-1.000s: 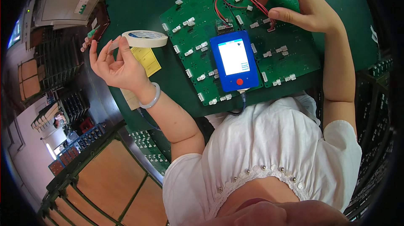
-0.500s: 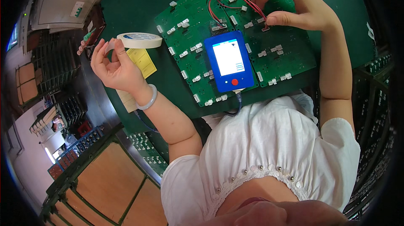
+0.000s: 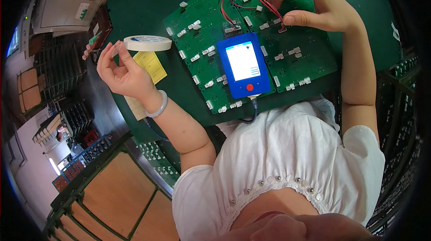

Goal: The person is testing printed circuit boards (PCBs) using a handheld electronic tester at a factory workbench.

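While the left hand [image 3: 125, 74] pinches a pale strip [image 3: 117, 51] between thumb and fingertips, a tape roll [image 3: 150, 43] just to its right, the right hand [image 3: 327, 5] curves half-open with its thumb beside the red wires [image 3: 269, 5], and whether it grips them I cannot tell. Left of that hand and closer in, a blue handheld device [image 3: 243, 66] lies on green circuit boards [image 3: 211, 21].

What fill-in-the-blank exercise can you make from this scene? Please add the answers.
The casing of the screened device is ____.
The large round button below the screen is ____.
The tape roll is nearest the person's ____ hand.
The red wires are nearest the person's ____ hand.
Answers: blue; red; left; right.
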The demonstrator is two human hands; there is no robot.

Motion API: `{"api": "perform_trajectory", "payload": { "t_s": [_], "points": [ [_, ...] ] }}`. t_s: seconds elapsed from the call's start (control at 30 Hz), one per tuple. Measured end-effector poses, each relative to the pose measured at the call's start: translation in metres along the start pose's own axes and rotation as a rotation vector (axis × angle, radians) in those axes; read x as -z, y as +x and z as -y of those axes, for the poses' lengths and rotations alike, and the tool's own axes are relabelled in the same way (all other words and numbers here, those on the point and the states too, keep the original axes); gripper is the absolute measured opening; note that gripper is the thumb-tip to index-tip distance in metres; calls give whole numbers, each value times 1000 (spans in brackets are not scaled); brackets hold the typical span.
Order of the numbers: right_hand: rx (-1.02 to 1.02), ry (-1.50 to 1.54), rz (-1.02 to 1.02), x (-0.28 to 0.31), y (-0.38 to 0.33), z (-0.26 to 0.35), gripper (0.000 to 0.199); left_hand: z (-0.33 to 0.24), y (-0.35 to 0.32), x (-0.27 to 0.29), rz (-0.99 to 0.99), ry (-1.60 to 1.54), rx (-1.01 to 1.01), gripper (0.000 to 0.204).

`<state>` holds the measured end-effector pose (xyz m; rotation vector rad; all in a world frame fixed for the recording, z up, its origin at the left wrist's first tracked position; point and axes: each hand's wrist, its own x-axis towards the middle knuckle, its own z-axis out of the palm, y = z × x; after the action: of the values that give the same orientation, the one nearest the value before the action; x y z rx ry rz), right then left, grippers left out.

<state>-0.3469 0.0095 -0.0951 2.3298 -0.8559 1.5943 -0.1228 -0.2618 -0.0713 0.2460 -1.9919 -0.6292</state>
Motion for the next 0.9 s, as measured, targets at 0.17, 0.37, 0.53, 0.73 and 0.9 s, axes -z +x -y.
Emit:
{"api": "perform_trajectory", "payload": {
  "t_s": [0.17, 0.37, 0.53, 0.73, 0.9],
  "points": [
    [-15, 5, 0, 1, 2, 2, 28, 2, -1, 0, 36, -70, 5, 22],
    [16, 17, -8, 0, 0, 0, 27, 0, -2, 1, 54, -153, 33, 30],
    [78, 6, -14, -2, 0, -4, 27, 3, -1, 1, 68, -166, 23, 30],
    [48, 5, -5, -2, 1, -2, 27, -5, -1, -3, 12, -181, 140, 27],
    [40, -21, 8, -1, -1, 0, 28, 3, -2, -2, -25, -223, 202, 26]
  ]
}}
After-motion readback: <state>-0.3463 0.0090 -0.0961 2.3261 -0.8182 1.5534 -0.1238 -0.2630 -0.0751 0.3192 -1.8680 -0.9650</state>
